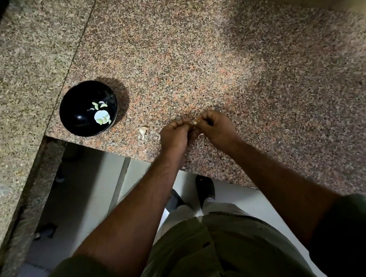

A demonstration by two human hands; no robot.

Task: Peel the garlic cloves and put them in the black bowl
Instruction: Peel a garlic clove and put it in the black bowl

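Fingers (200,119) of both hands pinching a small pale garlic clove (195,123).

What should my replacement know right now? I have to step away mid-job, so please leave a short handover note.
Left hand and right hand: both pinch one small garlic clove between the fingertips, above the granite counter near its front edge.
Black bowl: on the counter, left of the hands, with a few peeled cloves inside.
One unpeeled clove lies on the counter between bowl and hands.
Left: finish peeling the held clove, drop it in the bowl, then peel the one on the counter.
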